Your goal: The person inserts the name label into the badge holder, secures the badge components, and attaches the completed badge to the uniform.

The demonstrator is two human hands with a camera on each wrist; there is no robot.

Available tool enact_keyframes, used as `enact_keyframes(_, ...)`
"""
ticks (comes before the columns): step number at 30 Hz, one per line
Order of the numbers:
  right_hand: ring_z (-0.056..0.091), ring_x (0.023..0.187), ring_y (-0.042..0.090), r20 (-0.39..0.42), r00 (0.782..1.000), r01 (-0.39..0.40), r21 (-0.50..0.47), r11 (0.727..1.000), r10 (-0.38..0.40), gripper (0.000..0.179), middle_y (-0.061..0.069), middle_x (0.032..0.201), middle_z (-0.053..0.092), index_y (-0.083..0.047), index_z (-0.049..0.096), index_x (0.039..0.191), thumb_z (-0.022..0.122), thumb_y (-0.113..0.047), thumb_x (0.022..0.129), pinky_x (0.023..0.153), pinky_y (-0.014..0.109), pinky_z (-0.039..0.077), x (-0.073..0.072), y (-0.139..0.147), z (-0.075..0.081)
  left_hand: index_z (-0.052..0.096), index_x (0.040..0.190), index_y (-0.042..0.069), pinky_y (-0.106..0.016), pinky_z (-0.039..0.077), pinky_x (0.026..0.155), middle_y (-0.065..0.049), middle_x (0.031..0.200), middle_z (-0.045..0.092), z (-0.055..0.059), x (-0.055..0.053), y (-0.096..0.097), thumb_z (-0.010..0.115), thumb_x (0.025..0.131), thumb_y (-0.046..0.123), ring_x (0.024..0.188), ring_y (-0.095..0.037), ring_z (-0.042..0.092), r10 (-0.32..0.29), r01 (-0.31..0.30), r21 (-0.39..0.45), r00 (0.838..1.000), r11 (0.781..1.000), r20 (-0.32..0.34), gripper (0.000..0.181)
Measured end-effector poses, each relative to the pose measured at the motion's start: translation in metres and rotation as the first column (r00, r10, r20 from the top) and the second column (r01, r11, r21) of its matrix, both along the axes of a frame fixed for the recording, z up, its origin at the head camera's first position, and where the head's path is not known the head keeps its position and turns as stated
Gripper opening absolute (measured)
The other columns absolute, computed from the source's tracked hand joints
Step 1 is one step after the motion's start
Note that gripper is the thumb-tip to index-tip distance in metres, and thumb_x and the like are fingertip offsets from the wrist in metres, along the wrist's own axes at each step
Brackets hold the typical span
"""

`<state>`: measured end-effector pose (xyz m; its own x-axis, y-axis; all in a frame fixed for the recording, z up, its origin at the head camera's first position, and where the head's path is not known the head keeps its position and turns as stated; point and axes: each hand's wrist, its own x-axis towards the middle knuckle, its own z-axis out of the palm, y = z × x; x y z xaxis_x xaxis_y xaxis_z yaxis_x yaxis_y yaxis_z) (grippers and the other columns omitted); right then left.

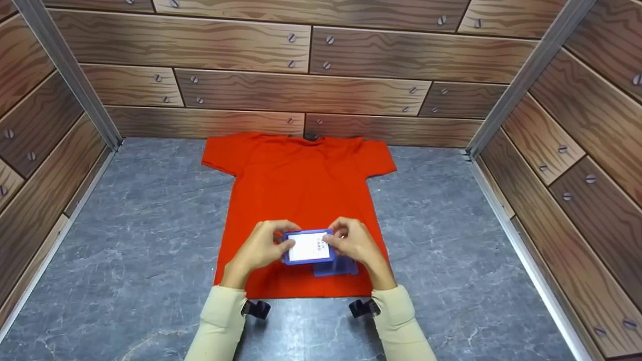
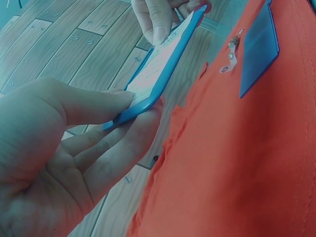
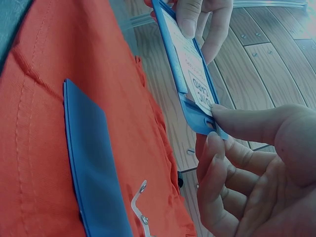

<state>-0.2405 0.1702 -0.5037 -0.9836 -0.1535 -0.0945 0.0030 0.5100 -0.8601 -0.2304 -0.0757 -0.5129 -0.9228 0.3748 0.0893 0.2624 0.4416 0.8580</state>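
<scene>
A blue badge holder (image 1: 308, 261) with a white printed card (image 1: 303, 246) in its frame is held up over the red T-shirt (image 1: 301, 195). My left hand (image 1: 258, 245) pinches its left end, thumb on the card side and fingers behind. At the other end my right hand (image 1: 358, 243) grips the holder, its thumb (image 3: 242, 121) pressing at the card's edge near a small slot. Whether the card sits fully inside, I cannot tell. Below the holder, a flat blue plastic piece (image 2: 261, 47) lies on the shirt beside a strap clip (image 2: 231, 54) with metal snaps.
The T-shirt lies spread on a grey marbled surface (image 1: 150, 240), collar toward the back wall (image 1: 281, 90). Wood-patterned panels also stand at left and right. Each wrist carries a small black camera (image 1: 258, 309).
</scene>
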Motion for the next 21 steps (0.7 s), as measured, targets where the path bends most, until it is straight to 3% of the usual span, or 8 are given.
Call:
enact_keyframes(8,0.056,0.059,0.012,-0.016,1.000,-0.003,0.008,1.000,0.003,0.015,0.001,0.071,0.058,-0.003,0.070,0.096,0.080,-0.012,0.088,0.054,0.022,0.055,0.0003,0.0009,-0.0006,0.075,0.121,0.015,-0.038,0.063,0.084,-0.008,0.123,0.072,-0.0009,0.0001,0.0000,0.071,0.097,0.007,0.093,-0.026,0.068,-0.009,0.009,0.002,1.000,1.000,-0.004,0.026)
enact_keyframes(15,0.055,0.056,0.010,-0.042,0.999,0.001,0.019,1.000,-0.001,0.016,0.000,0.068,0.057,-0.003,0.071,0.093,0.082,-0.013,0.087,0.052,0.021,0.052,-0.0009,0.0006,-0.0023,0.074,0.122,0.014,-0.036,0.065,0.078,-0.008,0.124,0.071,-0.0019,0.0005,0.0001,0.070,0.096,0.005,0.090,-0.027,0.069,-0.020,0.020,0.022,1.000,1.000,0.004,0.028)
enact_keyframes(21,0.054,0.054,0.010,-0.056,0.998,0.010,0.034,0.999,-0.008,0.017,0.000,0.068,0.057,-0.004,0.071,0.091,0.084,-0.014,0.085,0.051,0.021,0.052,-0.0014,0.0007,-0.0019,0.075,0.122,0.016,-0.040,0.063,0.087,-0.007,0.125,0.072,-0.0016,0.0005,0.0001,0.070,0.096,0.006,0.096,-0.027,0.067,-0.015,0.015,0.007,1.000,1.000,-0.014,0.028)
